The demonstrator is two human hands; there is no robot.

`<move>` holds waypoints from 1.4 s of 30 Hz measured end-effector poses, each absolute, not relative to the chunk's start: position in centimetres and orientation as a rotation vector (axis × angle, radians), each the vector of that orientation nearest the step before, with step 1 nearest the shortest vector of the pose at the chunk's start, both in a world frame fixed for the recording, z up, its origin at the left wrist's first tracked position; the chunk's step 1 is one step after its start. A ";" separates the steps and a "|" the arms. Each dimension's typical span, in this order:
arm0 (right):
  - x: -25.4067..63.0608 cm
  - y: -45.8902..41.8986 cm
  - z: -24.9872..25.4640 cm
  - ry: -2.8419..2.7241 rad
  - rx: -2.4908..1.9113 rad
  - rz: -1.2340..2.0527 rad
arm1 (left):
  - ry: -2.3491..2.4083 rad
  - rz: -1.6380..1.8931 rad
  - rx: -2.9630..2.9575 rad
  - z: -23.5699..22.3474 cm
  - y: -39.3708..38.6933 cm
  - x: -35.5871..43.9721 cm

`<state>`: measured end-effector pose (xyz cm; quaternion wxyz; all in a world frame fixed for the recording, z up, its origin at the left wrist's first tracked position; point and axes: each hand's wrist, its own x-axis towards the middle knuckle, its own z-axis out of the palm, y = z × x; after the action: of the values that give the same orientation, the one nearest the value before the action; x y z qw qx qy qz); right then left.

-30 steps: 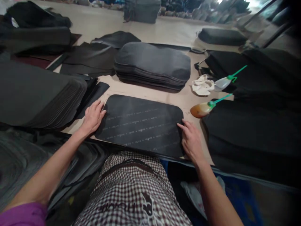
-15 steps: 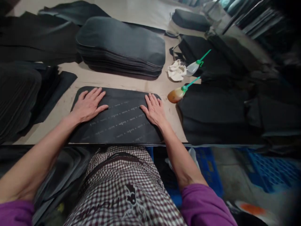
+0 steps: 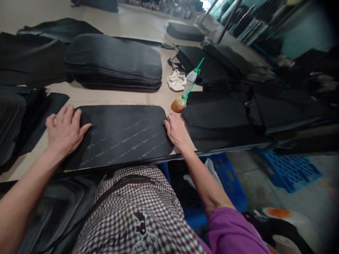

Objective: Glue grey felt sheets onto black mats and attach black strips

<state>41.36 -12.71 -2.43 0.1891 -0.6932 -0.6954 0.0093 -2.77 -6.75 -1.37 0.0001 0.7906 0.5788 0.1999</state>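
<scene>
A black rounded sheet with rows of pale printed lettering lies flat at the table's front edge. My left hand is open at its left side, fingers spread, the thumb over the sheet's edge. At the opposite edge my right hand rests with fingers stretched forward and the thumb against the sheet's side. Just beyond its fingertips is a squeeze bottle of amber liquid with a green nozzle. Behind the sheet stands a tall stack of black rounded panels.
A clear squeeze bottle stands beside a crumpled white cloth. Black folded material covers the table's right side. More dark panels are piled at the left. Blue plastic crates sit on the floor.
Both hands have slid outward from the top of the sheet to its left and right edges. The camera view has turned right, so the table's things appear further left.
</scene>
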 end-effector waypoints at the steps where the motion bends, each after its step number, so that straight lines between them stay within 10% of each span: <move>1: 41.0 -13.6 -2.0 -1.961 -1.856 0.026 | 1.722 0.659 2.522 -1.0 -7.7 -1.5; 18: 36.1 -22.9 -2.0 -2.198 -1.347 0.289 | 1.210 0.437 2.729 -1.1 2.9 16.1; 42: 36.1 -22.1 -1.5 -2.141 -1.419 0.335 | 1.080 0.342 2.774 -0.2 4.9 16.9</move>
<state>36.07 -22.11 -1.49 0.2722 -0.5272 -0.7953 0.1246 16.90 4.85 -0.16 0.0724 0.9233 0.3596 0.1139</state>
